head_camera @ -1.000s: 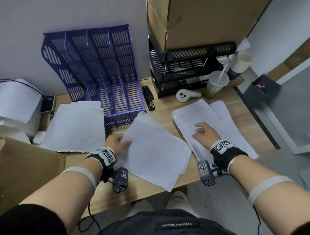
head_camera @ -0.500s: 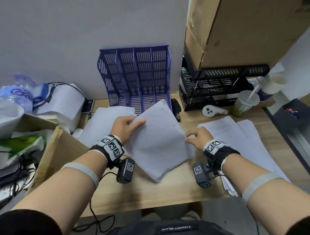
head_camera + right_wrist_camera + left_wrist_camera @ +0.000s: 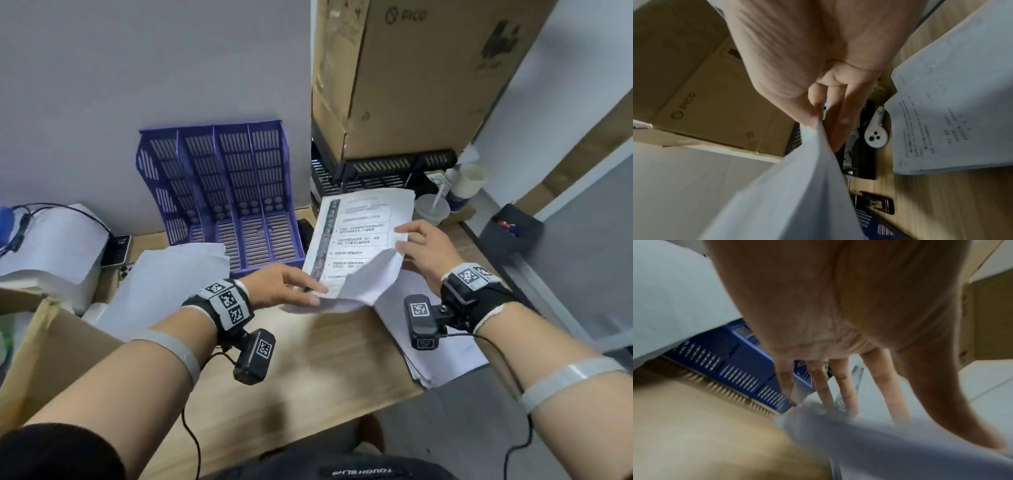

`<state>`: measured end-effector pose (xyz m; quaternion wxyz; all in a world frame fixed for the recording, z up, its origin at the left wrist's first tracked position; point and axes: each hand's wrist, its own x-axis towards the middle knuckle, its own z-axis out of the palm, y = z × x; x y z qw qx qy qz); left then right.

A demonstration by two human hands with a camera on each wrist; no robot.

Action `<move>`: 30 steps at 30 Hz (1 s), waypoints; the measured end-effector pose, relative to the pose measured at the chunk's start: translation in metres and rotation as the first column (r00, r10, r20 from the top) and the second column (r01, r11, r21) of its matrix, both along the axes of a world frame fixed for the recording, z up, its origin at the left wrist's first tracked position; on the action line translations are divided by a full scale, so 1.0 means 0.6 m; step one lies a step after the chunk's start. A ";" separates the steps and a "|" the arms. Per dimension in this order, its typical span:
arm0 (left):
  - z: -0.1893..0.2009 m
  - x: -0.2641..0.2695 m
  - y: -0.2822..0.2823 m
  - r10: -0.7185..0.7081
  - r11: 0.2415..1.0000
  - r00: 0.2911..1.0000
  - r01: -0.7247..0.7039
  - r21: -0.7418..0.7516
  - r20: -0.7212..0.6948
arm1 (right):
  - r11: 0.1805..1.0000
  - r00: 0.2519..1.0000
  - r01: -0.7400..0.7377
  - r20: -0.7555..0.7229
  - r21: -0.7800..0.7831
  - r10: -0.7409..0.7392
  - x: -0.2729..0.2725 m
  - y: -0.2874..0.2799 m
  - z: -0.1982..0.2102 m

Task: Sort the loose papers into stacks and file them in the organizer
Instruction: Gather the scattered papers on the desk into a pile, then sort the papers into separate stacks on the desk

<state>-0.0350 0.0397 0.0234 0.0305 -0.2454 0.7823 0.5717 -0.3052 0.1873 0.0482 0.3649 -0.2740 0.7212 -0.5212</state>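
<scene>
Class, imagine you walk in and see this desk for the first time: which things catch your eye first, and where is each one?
First, the printed sheets lifted above the desk centre, the right hand pinching their right edge and the left hand at the lower left corner. Behind them, the empty purple organizer leans against the wall. To its right, a big cardboard box sits on a black tray rack.
</scene>
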 end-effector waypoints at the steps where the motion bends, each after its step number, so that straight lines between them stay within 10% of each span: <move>1: -0.009 -0.009 0.006 -0.020 0.999 0.999 0.019 0.028 0.037 | 1.000 0.999 -0.009 -0.031 -0.016 0.009 -0.006 0.013 0.003; 7: -0.032 -0.085 0.027 0.441 0.885 0.894 -0.447 0.130 0.071 | 1.000 0.992 -0.002 -0.125 -0.014 0.000 -0.048 0.080 0.004; 11: -0.030 -0.144 0.071 0.465 0.762 0.877 -0.465 0.451 0.119 | 0.998 0.998 0.008 -0.058 0.058 -0.005 -0.080 0.106 -0.010; 16: -0.066 -0.224 0.124 0.636 0.650 0.766 -0.597 0.471 0.093 | 0.877 0.962 -0.152 -0.136 0.456 0.238 -0.138 0.128 -0.043; 21: -0.072 -0.254 0.140 0.572 0.665 0.796 -0.591 0.456 0.199 | 0.791 0.920 0.009 -0.314 0.612 0.233 -0.199 0.121 -0.070; 25: -0.073 -0.203 0.099 0.711 0.569 0.656 -0.749 0.338 0.256 | 0.672 0.868 0.068 -0.376 0.738 0.325 -0.207 0.091 -0.085; 30: -0.074 -0.055 0.058 0.876 0.367 0.406 -0.911 0.187 0.258 | 0.758 0.875 -0.210 -0.228 0.618 0.428 -0.085 -0.021 -0.093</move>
